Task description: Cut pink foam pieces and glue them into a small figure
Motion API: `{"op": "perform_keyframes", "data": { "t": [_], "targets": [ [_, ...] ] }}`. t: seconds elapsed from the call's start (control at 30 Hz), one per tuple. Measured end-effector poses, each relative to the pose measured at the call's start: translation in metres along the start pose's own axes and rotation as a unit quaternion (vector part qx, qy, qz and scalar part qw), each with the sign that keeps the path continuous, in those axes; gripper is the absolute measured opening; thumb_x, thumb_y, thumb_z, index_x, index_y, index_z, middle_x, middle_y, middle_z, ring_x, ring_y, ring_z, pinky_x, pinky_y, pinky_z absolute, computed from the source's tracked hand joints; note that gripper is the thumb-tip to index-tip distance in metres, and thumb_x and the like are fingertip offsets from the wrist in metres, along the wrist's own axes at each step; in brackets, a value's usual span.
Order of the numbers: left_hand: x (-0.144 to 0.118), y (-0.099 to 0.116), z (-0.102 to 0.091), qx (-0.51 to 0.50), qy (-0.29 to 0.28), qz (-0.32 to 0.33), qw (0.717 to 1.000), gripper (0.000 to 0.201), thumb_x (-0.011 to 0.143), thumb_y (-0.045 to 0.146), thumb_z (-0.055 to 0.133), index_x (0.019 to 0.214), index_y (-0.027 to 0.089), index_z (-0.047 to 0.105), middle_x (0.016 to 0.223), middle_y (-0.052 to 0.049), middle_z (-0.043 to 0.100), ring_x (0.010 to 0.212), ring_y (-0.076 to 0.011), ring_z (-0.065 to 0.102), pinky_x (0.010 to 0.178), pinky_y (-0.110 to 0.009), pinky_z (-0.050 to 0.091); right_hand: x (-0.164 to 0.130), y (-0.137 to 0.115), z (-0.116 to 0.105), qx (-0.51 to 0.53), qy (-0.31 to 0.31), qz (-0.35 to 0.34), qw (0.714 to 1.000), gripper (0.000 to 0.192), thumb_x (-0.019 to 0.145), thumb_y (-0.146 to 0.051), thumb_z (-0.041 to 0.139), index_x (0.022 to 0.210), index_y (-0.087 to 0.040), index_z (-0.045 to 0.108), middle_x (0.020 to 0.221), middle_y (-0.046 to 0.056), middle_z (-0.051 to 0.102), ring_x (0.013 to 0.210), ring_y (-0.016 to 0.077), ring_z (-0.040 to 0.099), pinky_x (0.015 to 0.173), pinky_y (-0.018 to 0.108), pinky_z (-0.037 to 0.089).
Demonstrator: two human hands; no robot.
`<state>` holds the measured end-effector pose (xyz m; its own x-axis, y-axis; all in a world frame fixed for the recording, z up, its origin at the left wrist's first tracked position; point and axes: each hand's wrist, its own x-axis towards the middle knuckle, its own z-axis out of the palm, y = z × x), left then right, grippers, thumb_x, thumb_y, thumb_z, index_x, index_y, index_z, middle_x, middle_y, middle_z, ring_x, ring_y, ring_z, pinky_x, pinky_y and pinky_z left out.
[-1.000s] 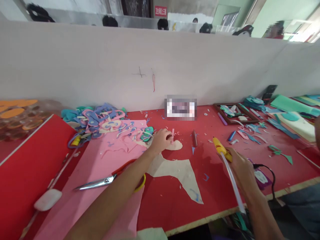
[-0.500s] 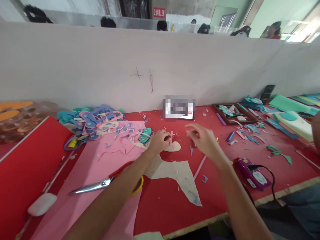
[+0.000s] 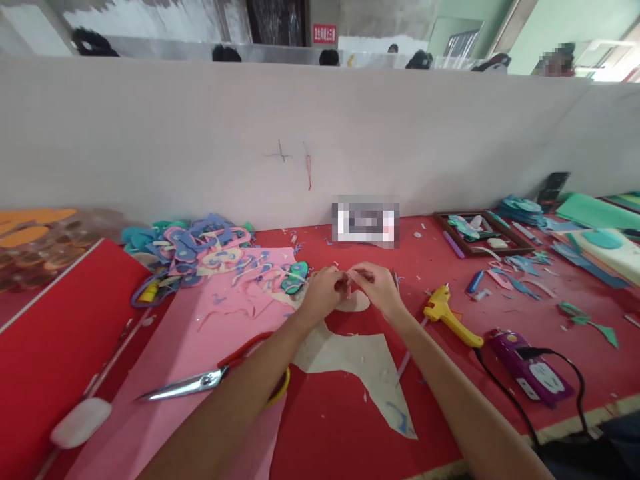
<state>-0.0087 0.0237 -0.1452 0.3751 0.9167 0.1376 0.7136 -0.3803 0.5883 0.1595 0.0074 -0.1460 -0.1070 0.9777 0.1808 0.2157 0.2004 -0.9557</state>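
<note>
A small pink foam strip (image 3: 349, 285) sits pinched between your two hands, held just above the red tabletop (image 3: 450, 400) near its far middle, over a little cream cutout (image 3: 356, 303). Your left hand (image 3: 323, 293) has its fingers closed on the strip from the left, and your right hand (image 3: 377, 287) has come across to meet it, fingertips closed on the same strip. A second ago that right hand gripped the yellow glue gun (image 3: 447, 312); now the gun lies on the tabletop just to the right of your hands, so both hands are free for the fine work on the strip. Below your hands lies a larger cream foam offcut (image 3: 360, 360), and to the left a pink foam sheet (image 3: 200, 360) with scissors (image 3: 200, 381) resting on it. Beyond the sheet is a heap of blue, pink and teal foam cutouts (image 3: 200, 243). A purple power adapter (image 3: 530, 368) with a black cable sits near the right front edge. Far right, a dark wooden tray (image 3: 440, 223) holds a few teal and white foam pieces; what else is in it is too small to tell.
</note>
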Motion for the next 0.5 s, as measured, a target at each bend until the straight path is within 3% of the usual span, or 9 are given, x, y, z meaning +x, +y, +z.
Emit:
{"op": "perform_keyframes", "data": {
  "t": [0.33, 0.5],
  "targets": [
    [-0.0009, -0.0006, 0.0002, -0.027, 0.018, 0.008, 0.999, 0.015, 0.082, 0.015, 0.056, 0.077, 0.018, 0.07, 0.087, -0.004, 0.066, 0.086, -0.0151, 0.057, 0.083, -0.028, 0.04, 0.0011, 0.0018, 0.0013, 0.032, -0.013, 0.011, 0.999, 0.027, 0.085, -0.04, 0.062, 0.088, -0.014, 0.07, 0.088, 0.009, 0.07, 0.079, 0.0174, 0.067, 0.073, 0.026, 0.052],
    [0.0003, -0.0032, 0.0015, -0.073, 0.037, 0.016, 0.997, 0.024, 0.085, 0.011, 0.049, 0.091, 0.019, 0.071, 0.092, -0.002, 0.069, 0.09, -0.0141, 0.06, 0.086, -0.026, 0.042, 0.0016, 0.0044, 0.0012, 0.022, -0.005, 0.016, 1.0, 0.03, 0.084, -0.042, 0.062, 0.094, -0.014, 0.066, 0.081, 0.008, 0.069, 0.071, 0.0163, 0.065, 0.065, 0.025, 0.05]
  ]
}}
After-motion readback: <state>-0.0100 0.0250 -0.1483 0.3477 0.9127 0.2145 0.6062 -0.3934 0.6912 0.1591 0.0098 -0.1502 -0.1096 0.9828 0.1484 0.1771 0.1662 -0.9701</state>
